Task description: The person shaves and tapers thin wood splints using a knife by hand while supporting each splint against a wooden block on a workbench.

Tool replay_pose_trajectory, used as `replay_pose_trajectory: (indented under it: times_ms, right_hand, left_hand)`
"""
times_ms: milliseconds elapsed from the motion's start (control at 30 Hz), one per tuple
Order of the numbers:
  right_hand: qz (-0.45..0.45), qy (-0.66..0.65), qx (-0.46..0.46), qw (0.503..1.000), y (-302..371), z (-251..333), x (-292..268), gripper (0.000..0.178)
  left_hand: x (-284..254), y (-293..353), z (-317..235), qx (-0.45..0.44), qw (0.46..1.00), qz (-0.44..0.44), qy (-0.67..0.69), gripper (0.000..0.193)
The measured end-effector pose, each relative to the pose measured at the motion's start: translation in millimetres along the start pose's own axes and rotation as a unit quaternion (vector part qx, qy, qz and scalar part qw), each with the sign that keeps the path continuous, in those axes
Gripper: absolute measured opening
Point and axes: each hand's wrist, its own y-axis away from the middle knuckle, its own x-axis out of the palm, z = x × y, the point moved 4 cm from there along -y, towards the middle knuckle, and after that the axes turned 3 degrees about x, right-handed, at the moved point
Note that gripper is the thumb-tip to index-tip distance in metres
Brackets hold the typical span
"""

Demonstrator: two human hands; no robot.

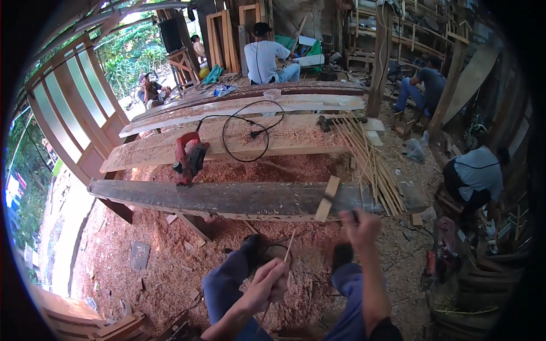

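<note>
My left hand [269, 283] is closed around a thin wooden stick [291, 245], which slants up past the fingers and comes out below the fist. To the right, my right hand [364, 228] is raised and closed on a small dark thing, too blurred to name. Just ahead of it lies a short flat piece of wood [327, 199] with a dark band across it, resting on the dark weathered plank [250, 196]. A bundle of thin sticks [372, 165] fans over the plank's right end and the board behind.
A red power planer [189, 159] sits at the left of the boards. A looped black cord [227, 133] and a hammer [325, 123] lie on the pale board [296, 133]. Wood shavings [170, 261] cover the ground. Several people sit or crouch nearby, one in a white shirt [261, 54].
</note>
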Motion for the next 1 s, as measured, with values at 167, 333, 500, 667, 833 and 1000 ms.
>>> replay_pose_trajectory:
  times_ms: [167, 333, 500, 667, 833, 1000]
  right_hand:
    - [0.093, -0.083, -0.081, 0.989, -21.1, 45.8, 22.1, 0.058]
    - [0.122, -0.142, -0.088, 0.978, 1.7, 25.3, 73.2, 0.057]
    - [0.138, -0.094, -0.131, 0.977, 2.9, 21.9, 94.5, 0.061]
    - [0.137, -0.072, -0.141, 0.978, 1.4, 23.5, 98.1, 0.062]
    - [0.136, 0.012, -0.156, 0.978, 3.8, 23.7, 80.1, 0.065]
    - [-0.022, 0.078, 0.073, 0.994, -10.4, -47.6, 28.5, 0.068]
  left_hand:
    - [-16.5, -69.2, -4.3, 0.057, 0.997, -0.010, -0.046, 0.018]
    - [-40.3, -123.5, 14.8, 0.083, 0.996, -0.010, -0.033, 0.018]
    - [-63.7, -121.1, 32.6, 0.101, 0.991, -0.055, -0.069, 0.018]
    - [-63.0, -109.3, 21.0, 0.165, 0.974, -0.076, -0.136, 0.012]
    - [-63.2, -96.5, 3.9, 0.227, 0.892, -0.095, -0.380, 0.010]
    - [-82.5, -79.5, 9.9, 0.188, 0.921, -0.094, -0.327, 0.009]
